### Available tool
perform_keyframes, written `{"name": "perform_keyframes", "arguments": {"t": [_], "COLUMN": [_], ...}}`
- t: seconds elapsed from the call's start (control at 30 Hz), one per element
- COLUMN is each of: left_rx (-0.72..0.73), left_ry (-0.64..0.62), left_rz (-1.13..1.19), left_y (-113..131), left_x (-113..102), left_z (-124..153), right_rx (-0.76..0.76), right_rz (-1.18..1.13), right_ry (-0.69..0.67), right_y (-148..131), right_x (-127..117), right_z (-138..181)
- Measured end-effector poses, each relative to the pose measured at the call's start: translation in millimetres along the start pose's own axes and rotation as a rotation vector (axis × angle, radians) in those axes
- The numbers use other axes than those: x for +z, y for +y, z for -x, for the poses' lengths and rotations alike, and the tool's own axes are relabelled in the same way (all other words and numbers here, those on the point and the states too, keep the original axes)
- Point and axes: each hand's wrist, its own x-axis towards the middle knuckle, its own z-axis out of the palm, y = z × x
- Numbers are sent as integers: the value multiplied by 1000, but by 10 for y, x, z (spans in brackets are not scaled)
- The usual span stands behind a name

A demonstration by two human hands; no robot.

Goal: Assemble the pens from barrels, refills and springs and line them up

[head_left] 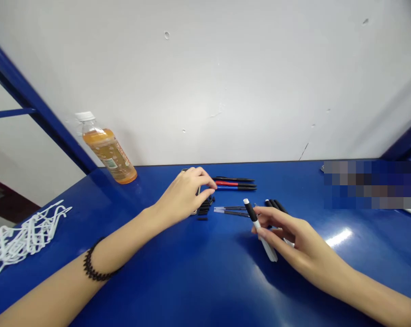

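Right hand [287, 236] has its fingers clamped on a white pen [260, 229] with a black grip, sitting at about 4 o'clock on the blue tabletop [192, 281]. Left hand [185, 195] has fingers curled together over small black pen parts [204, 210] near the centre. Finished pens [235, 183] lie just past them at 12 o'clock, and a bottle [108, 152] sits at 10.

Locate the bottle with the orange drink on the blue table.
In the head view the bottle stands at the table's far left by the white wall, tilted in the picture, beyond the left hand and behind the white strips.
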Motion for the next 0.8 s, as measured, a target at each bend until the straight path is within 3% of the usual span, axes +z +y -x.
{"name": "perform_keyframes", "arguments": {"t": [0.1,0.37,0.8], "left_rx": [-3,-15,183], "left_ry": [-109,-204,-170], "left_rz": [-143,-234,-233], "left_y": [-73,-13,20], "left_x": [81,251,242], "left_z": [-131,-297,-262], "right_rx": [-13,-2,-1], "right_rz": [13,28,22], "right_ry": [-4,-22,-5], "right_y": [-13,-24,-20], "right_x": [-8,-1,3], "right_z": [-1,-1,-15]}}
